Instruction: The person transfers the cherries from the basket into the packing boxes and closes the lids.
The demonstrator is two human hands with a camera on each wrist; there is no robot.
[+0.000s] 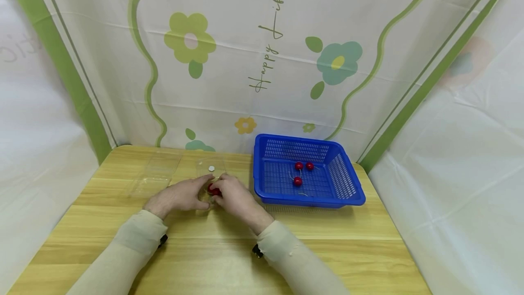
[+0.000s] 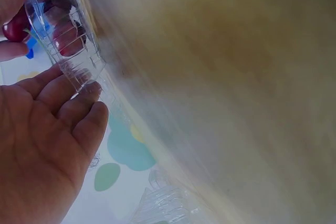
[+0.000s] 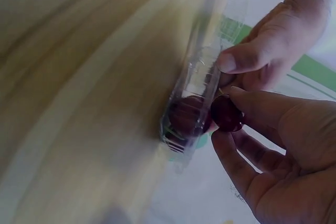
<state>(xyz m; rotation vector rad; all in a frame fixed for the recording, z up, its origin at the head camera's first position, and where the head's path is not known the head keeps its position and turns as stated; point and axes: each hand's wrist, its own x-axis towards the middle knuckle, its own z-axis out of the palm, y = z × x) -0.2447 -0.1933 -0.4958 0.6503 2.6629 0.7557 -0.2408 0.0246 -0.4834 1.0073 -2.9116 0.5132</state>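
My right hand point(image 1: 241, 199) pinches a dark red cherry point(image 3: 227, 114) between thumb and fingers, right at the rim of a clear plastic clamshell box point(image 3: 200, 72). More red cherries point(image 3: 186, 116) show through the box wall, and a green stem is visible among them. My left hand point(image 1: 180, 196) holds the box from its left side, thumb at the near side and fingers point(image 2: 86, 116) against the far side. Behind the hands stands the box's clear lid point(image 1: 219, 163) with a white round sticker point(image 1: 211, 168). In the head view both hands partly cover the box.
On the right of the wooden table point(image 1: 213, 249) is a blue plastic basket point(image 1: 309, 200) with 3 red cherries point(image 1: 298, 181) and their stems inside. Another clear plastic container point(image 1: 153, 176) lies at the back left. A printed curtain point(image 1: 229, 81) hangs behind the table.
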